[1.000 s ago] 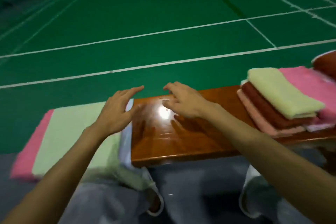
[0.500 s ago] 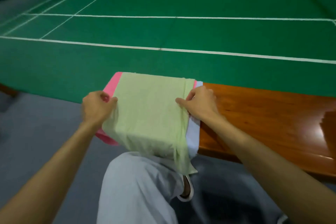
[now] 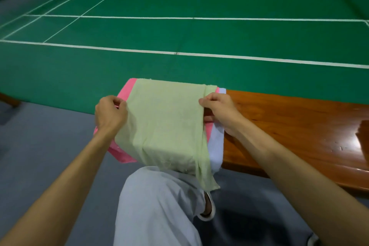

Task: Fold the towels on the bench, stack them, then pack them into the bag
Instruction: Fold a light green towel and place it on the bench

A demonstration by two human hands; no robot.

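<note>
Right now your left hand [image 3: 110, 113] and right hand [image 3: 219, 110] each have fingers curled in a pinch on a side edge of the thin pale green cloth towel [image 3: 165, 124], left hand on the left hem, right hand near the far right corner. The towel lies on top of a flat pink towel [image 3: 125, 94] and a pale blue towel [image 3: 216, 146], all spread over the left end of the glossy brown wooden bench [image 3: 289, 126]. The likeliest trouble, as I judge it, is that lifting or tugging the green towel drags the two beneath it along, since cloth clings to cloth, and they already overhang the near edge and could slide to the floor. Uneven pulls from your two hands would skew the fold, and the loose strip hanging at the near right corner [image 3: 207, 177] could catch on your knee in the grey trousers [image 3: 159, 195]. The green towel's long axis runs from the bench's far edge toward you, crosswise to the bench's length; its far end lies flat, and its near end droops over the bench edge against your knee.
</note>
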